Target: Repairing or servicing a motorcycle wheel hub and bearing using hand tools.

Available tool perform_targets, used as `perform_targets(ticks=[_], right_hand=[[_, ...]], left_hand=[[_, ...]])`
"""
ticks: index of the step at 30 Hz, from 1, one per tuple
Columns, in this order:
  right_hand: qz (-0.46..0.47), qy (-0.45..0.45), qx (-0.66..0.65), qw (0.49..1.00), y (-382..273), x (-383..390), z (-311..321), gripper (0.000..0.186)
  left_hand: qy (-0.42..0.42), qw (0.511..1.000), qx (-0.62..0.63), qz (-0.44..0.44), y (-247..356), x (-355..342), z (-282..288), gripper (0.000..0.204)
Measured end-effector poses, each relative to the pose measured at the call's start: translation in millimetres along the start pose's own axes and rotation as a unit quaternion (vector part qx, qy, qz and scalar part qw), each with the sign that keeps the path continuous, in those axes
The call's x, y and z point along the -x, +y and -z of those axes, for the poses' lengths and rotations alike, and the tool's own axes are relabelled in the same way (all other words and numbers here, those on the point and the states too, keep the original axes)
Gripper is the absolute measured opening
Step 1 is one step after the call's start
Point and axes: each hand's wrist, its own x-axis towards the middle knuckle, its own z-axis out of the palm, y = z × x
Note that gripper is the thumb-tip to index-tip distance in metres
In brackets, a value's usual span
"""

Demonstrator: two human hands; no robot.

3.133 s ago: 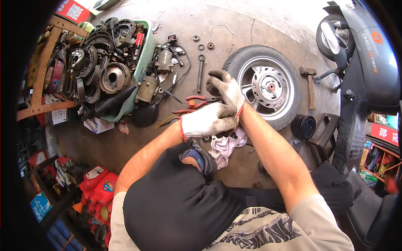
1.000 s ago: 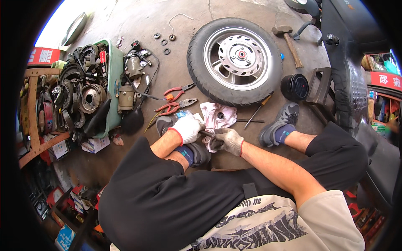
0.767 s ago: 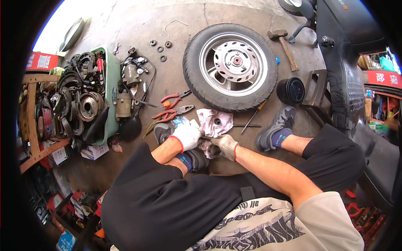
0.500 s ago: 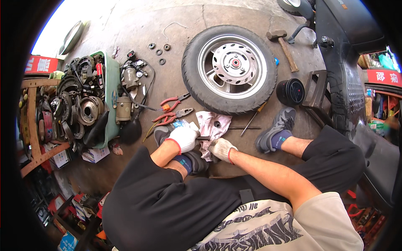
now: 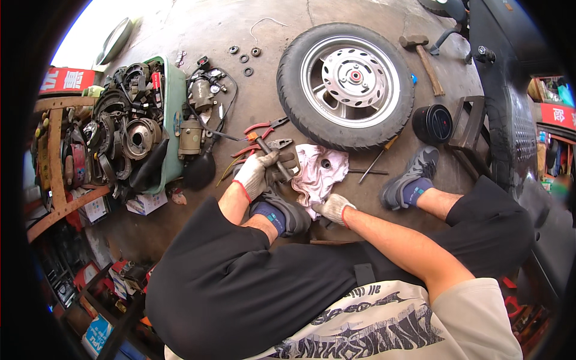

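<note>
My left hand [image 5: 252,175], in a white knit work glove, is closed around a short dark metal rod [image 5: 264,147] that slants across the fingers. My right hand [image 5: 336,209], gloved too, has its fingers curled at the lower end of a pinkish-white cloth [image 5: 311,183] and appears to grip it. On the cloth's upper part lies a small round metal ring [image 5: 326,163]. Beyond my left hand are red-handled pliers [image 5: 279,144] and a second red-handled pair [image 5: 273,123]. A scooter wheel with its tire [image 5: 287,90] lies flat beyond the cloth.
A screwdriver [image 5: 372,166] and a thin dark rod lie beside the wheel. To the right are a hammer [image 5: 429,66], a black round container [image 5: 432,123] and a scooter. At left stands a green bin [image 5: 174,120] of used parts, near a motor-like cylinder [image 5: 191,139]. Small rings [image 5: 244,59] lie farther off.
My left hand has turned and lifted the rod away from the cloth, up and left. The right hand stays low at the cloth's near end. The whole view has shifted slightly.
</note>
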Motion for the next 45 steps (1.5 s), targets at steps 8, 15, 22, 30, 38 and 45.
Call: perform_targets(ticks=[8, 15, 22, 30, 38, 45], right_hand=[[-0.070, -0.019, -0.544, 0.836, 3, -16, 1, 0.021], [-0.040, -0.070, -0.604, 0.793, -9, -15, 9, 0.021], [-0.049, -0.031, -0.527, 0.848, -9, -25, -5, 0.021], [0.029, 0.059, -0.276, 0.959, -34, -21, -4, 0.019], [-0.148, -0.002, -0.548, 0.824, -22, -32, -5, 0.010], [-0.011, -0.062, -0.143, 0.988, -8, -22, 3, 0.015]], left_hand=[[0.053, 0.997, -0.043, -0.043, -31, -14, 15, 0.026], [0.062, 0.982, -0.177, 0.020, -31, -12, -7, 0.018], [0.064, 0.949, -0.307, -0.043, -42, -17, -1, 0.018], [0.071, 0.961, -0.262, -0.055, -40, -6, -5, 0.024], [0.062, 0.907, -0.413, -0.062, -39, -18, -16, 0.029], [0.082, 0.842, -0.524, -0.099, -35, -9, -20, 0.031]])
